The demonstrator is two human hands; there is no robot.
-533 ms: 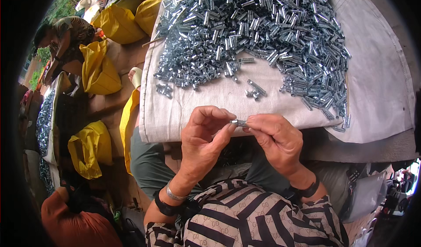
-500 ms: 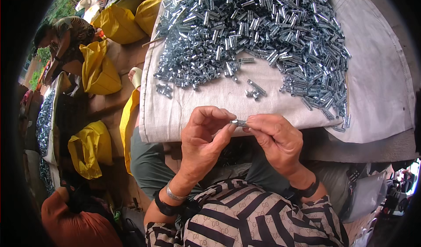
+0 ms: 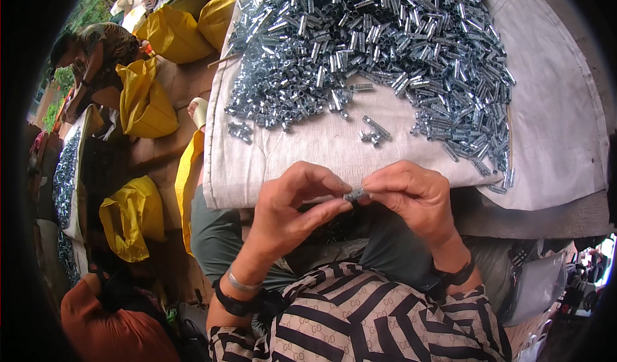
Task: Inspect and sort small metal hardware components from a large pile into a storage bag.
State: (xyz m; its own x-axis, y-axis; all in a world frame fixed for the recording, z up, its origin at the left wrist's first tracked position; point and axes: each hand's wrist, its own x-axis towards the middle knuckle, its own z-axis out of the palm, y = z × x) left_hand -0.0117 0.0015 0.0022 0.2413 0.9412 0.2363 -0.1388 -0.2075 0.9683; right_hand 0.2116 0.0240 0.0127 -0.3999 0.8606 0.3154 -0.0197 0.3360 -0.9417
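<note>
Just off the near edge of the white cloth point(image 3: 295, 150), my two hands meet at a small silvery metal sleeve point(image 3: 353, 195). My right hand point(image 3: 414, 198) pinches its right end between thumb and fingertips. The left end sits between the thumb and forefinger of my left hand point(image 3: 289, 201), whose other fingers are curled. Fingertips cover part of the sleeve, so its full shape is hidden. Beyond my hands, a loose metal sleeve point(image 3: 376, 128) lies beside a few short metal pieces point(image 3: 371, 138).
A large heap of slotted metal sleeves point(image 3: 424, 47) covers the far cloth, with short round metal pieces point(image 3: 270, 108) heaped at its left. Yellow bags point(image 3: 146, 105) stand on the floor to the left. Two other people sit there, one in an orange top point(image 3: 119, 320).
Both hands have come slightly nearer to me, and the sleeve with them. My left thumb and forefinger have straightened toward the sleeve. The heaps look the same.
</note>
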